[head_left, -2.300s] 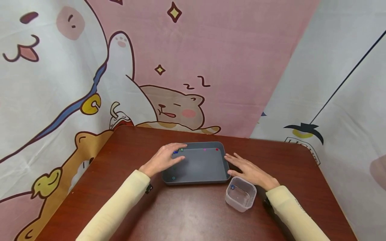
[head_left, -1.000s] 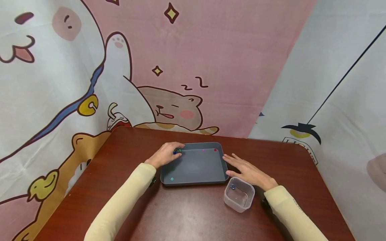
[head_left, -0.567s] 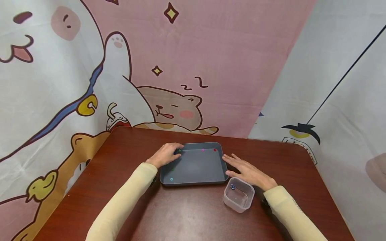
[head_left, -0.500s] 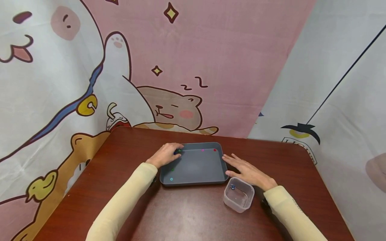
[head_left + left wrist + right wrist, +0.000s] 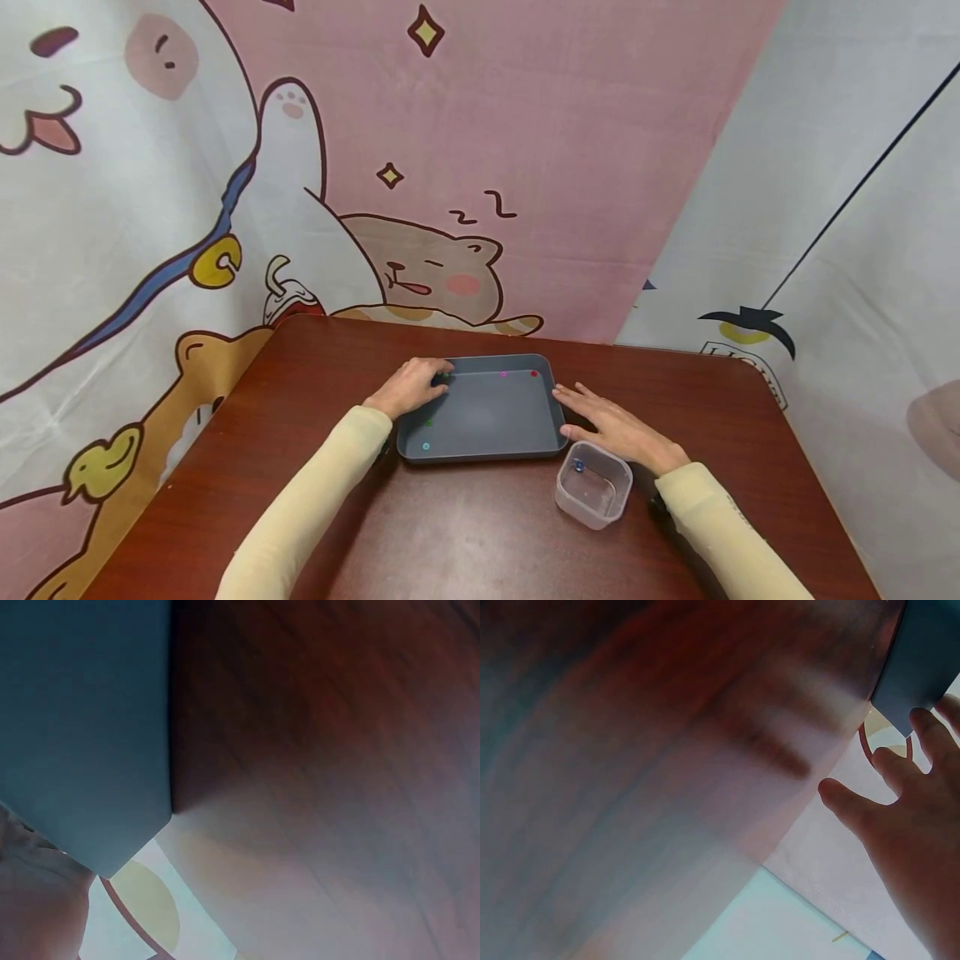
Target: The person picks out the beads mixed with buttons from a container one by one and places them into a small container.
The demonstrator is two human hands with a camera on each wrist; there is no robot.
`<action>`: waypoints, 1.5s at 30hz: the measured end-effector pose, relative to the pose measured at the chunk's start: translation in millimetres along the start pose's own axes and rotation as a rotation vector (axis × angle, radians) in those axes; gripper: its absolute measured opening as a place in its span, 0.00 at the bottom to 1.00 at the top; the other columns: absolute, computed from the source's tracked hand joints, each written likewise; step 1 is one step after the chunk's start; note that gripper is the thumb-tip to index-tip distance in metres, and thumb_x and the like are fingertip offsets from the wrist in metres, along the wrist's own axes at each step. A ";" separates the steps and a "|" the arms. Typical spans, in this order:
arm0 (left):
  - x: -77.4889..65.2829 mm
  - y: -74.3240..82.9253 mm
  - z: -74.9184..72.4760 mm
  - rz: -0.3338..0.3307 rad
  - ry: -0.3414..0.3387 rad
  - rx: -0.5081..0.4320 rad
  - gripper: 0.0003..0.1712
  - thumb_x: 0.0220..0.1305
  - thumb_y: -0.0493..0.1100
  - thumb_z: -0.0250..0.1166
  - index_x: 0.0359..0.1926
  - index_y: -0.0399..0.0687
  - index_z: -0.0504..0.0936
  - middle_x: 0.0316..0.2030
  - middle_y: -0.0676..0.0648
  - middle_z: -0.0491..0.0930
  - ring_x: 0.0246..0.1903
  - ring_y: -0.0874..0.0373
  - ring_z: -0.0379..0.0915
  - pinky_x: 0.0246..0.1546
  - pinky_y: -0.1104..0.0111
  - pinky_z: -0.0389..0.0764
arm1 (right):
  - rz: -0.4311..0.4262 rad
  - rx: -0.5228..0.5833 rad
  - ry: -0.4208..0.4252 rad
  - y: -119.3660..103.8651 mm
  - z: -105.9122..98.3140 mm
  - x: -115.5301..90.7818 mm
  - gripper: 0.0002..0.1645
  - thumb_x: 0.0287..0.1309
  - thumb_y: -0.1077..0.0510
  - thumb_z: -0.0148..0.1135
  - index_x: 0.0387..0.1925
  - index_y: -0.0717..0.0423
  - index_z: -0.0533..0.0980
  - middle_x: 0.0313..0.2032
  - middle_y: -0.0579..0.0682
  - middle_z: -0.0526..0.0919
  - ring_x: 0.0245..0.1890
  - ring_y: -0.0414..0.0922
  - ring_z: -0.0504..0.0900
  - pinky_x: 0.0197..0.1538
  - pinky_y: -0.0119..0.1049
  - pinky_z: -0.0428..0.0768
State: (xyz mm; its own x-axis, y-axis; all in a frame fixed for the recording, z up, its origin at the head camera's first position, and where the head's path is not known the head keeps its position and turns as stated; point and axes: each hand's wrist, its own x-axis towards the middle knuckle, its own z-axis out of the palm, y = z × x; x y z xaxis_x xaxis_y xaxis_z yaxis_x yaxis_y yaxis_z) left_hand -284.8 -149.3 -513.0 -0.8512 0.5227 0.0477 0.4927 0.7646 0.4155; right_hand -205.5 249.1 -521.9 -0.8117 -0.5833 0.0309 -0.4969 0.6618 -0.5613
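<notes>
In the head view my left hand (image 5: 411,387) reaches over the back left corner of a shallow grey tray (image 5: 491,412). Its thumb and index finger stand apart, with a small green bead (image 5: 447,375) between them; the other fingers are hidden. My right hand (image 5: 618,425) lies with straight fingers at the tray's right rim, fingertips at the edge. In the tray are a pink bead (image 5: 504,374) and a red bead (image 5: 533,373) at the back, and another green bead (image 5: 429,423) and a light blue ring-shaped bead (image 5: 426,447) at the front left.
A clear square plastic container (image 5: 594,492) stands near the tray's front right corner, under my right wrist's left side. A dark blue bead (image 5: 579,467) lies in it. The brown wooden table (image 5: 450,533) backs onto a printed cloth (image 5: 585,167).
My left hand has shifted slightly inward over the corner, and the blue beads there have gone from sight. A green bead now shows at the tray's front left. The right hand stays put.
</notes>
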 end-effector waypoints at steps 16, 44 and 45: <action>0.1 -3.5 5.2 0.063 0.045 0.057 0.16 0.65 0.34 0.72 0.54 0.42 0.88 0.53 0.45 0.86 0.56 0.49 0.81 0.58 0.56 0.81 | -0.001 0.011 -0.002 -1.2 -0.6 1.2 0.43 0.73 0.38 0.60 0.80 0.48 0.60 0.79 0.44 0.59 0.80 0.59 0.50 0.73 0.70 0.56; -8.2 19.9 -7.3 0.176 0.155 0.006 0.12 0.68 0.38 0.72 0.51 0.41 0.88 0.46 0.48 0.87 0.48 0.54 0.85 0.51 0.57 0.84 | 0.018 0.009 -0.003 0.1 0.0 0.2 0.43 0.72 0.37 0.60 0.80 0.45 0.59 0.79 0.44 0.59 0.80 0.59 0.50 0.73 0.70 0.55; -9.6 23.6 -9.0 0.183 0.160 0.001 0.12 0.67 0.38 0.72 0.51 0.41 0.88 0.46 0.48 0.87 0.48 0.54 0.85 0.52 0.56 0.84 | 0.019 0.008 -0.004 0.1 0.0 0.2 0.43 0.72 0.37 0.59 0.81 0.45 0.59 0.79 0.44 0.59 0.80 0.59 0.50 0.73 0.70 0.55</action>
State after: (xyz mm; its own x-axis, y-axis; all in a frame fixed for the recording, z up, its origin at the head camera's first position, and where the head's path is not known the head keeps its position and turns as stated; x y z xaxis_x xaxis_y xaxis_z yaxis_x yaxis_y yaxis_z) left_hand -266.7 -139.6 -495.5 -0.7653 0.5861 0.2659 0.6417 0.6630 0.3856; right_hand -205.7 249.0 -522.0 -0.8196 -0.5727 0.0174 -0.4794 0.6689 -0.5681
